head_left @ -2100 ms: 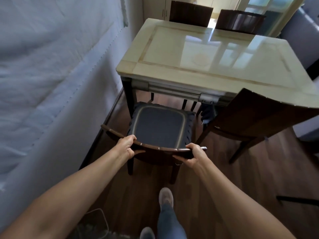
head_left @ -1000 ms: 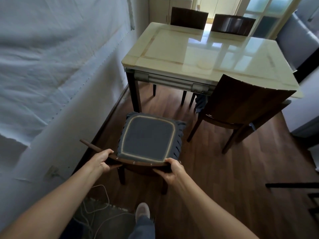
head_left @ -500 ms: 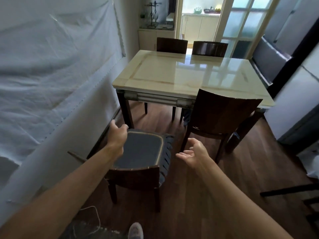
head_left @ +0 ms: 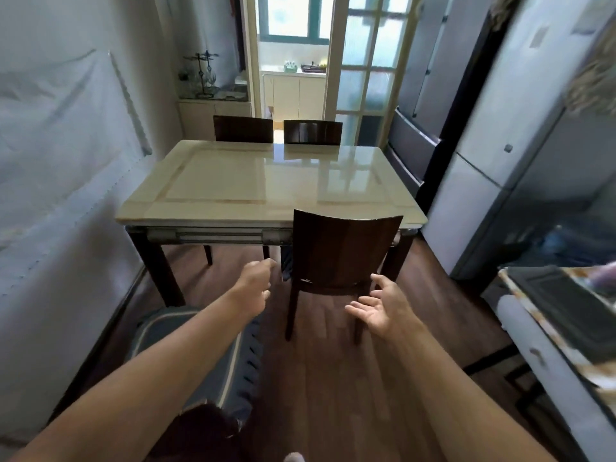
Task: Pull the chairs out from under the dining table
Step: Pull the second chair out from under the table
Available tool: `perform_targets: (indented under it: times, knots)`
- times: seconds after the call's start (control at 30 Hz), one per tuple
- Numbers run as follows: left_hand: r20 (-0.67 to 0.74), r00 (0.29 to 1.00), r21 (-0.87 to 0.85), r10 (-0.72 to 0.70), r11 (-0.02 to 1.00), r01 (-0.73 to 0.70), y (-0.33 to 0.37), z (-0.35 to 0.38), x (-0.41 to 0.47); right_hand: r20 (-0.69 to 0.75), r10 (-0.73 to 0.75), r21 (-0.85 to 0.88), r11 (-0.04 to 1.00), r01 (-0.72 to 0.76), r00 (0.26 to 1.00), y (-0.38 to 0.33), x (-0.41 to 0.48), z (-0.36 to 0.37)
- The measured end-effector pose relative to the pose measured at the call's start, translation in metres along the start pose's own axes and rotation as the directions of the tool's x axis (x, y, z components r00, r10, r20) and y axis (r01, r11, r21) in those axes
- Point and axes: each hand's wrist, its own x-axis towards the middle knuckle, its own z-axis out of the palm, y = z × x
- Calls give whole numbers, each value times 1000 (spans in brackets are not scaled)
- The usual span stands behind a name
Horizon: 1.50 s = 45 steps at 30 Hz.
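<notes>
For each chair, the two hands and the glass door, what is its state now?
Cushioned chair: pulled clear of the table.
Near right chair: tucked in.
Far left chair: tucked in.
Far right chair: tucked in.
Left hand: empty.
Right hand: open, empty.
Glass door: partly open.

On my left a big white sheet [head_left: 63, 168] hangs over the wall. The floor [head_left: 326, 378] is dark brown wood. On my right stands a tall grey fridge [head_left: 493, 181]. Far back I see a low cabinet [head_left: 215, 115] with a small metal stand [head_left: 203, 75] on top. Next to it is a door with glass squares [head_left: 363, 71], and past it a window [head_left: 293, 18].
</notes>
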Motion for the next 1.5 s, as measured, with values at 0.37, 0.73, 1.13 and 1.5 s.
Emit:
perform_targets:
  times: [0.37,0.73,1.13,1.5]
  knots:
    - [93,972,-180,-215,957,229,44,109,174,-117,33,0,999,-33,993,-111,175,0]
    - [-3,948,-273,-320,912,307,81,204,300,-173,133,-17,990,-138,976,-200,333,-6]
    - [-144,892,-339,-428,869,362,62,247,402,-158,217,-192,950,-246,963,-225,471,1]
    - [-228,872,-311,-432,882,355,34,239,369,-252,191,-174,955,-239,949,-206,448,-18]
